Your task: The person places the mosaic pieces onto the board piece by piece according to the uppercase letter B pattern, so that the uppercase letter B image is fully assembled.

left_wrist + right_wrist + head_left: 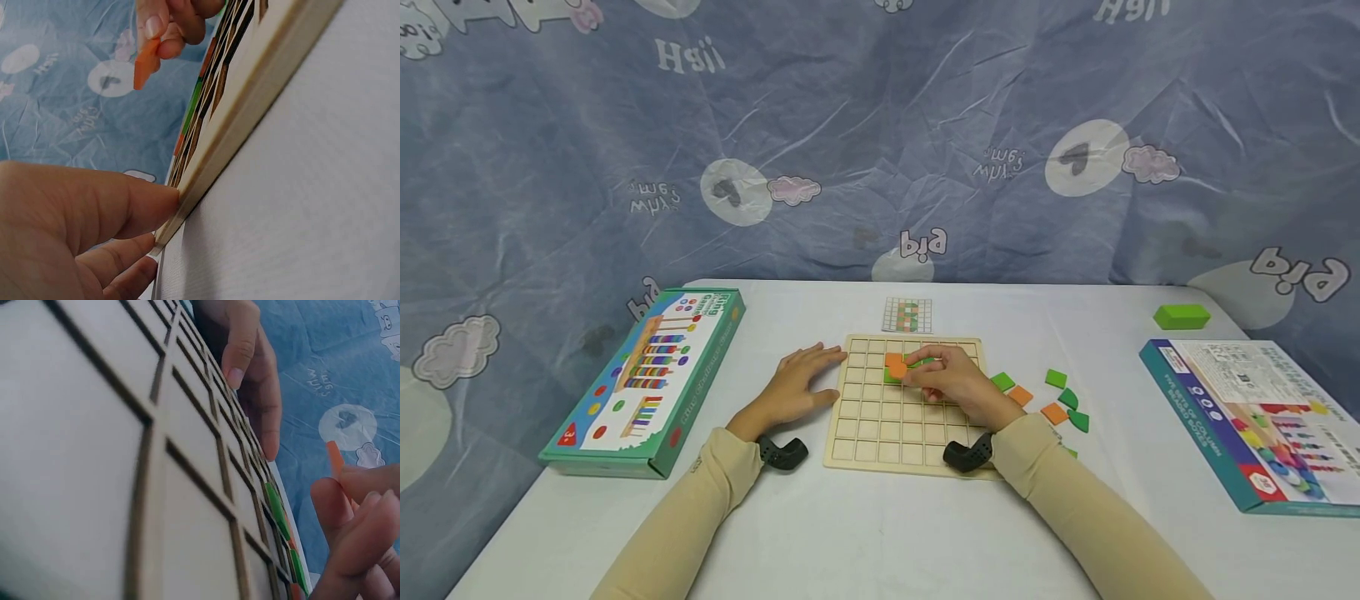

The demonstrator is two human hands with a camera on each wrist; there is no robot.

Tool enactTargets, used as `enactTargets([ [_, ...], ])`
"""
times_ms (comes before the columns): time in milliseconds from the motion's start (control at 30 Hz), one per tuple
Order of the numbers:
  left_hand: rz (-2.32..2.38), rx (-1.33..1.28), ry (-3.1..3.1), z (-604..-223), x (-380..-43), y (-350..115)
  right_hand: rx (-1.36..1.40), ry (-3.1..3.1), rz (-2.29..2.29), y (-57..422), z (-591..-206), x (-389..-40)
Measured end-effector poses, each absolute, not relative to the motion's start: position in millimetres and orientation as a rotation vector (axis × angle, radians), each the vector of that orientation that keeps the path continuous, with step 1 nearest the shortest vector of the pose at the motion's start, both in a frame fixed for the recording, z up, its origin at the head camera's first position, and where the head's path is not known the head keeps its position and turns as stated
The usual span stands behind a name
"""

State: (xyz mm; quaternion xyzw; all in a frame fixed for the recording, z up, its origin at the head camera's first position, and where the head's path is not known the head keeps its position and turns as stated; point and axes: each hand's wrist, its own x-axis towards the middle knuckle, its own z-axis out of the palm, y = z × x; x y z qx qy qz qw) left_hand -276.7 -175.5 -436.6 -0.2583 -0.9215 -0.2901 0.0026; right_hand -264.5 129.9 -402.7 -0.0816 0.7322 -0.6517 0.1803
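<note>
My right hand (pixel 953 382) pinches an orange tile (pixel 897 372) between thumb and fingers over the upper part of a wooden grid board (pixel 865 431). In the left wrist view the held orange tile (pixel 145 65) is tilted and clear of the board. Green and orange tiles, among them a green tile (pixel 276 506), sit in grid cells beneath, partly hidden by the right hand. My left hand (pixel 797 387) lies at the board's left edge, fingers extended. Its thumb (pixel 150 203) touches the rim.
Several loose green and orange tiles, including an orange tile (pixel 1055 413), lie right of the board. A pattern card (pixel 907 315) is behind it. One box (pixel 643 383) lies left, another box (pixel 1255 425) right, near a green block (pixel 1182 317).
</note>
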Motion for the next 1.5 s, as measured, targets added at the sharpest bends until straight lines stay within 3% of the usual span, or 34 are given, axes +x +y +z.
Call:
enactTargets([
  [533, -0.895, -0.811, -2.892, -437.0, -278.4, -175.0, -0.484, 2.309, -1.58, 126.0, -407.8, -262.2],
  [1500, -0.9, -0.81, -2.891, -436.4, -276.8, -174.7, -0.569, 2.417, -1.426, 125.5, -402.7, -258.6],
])
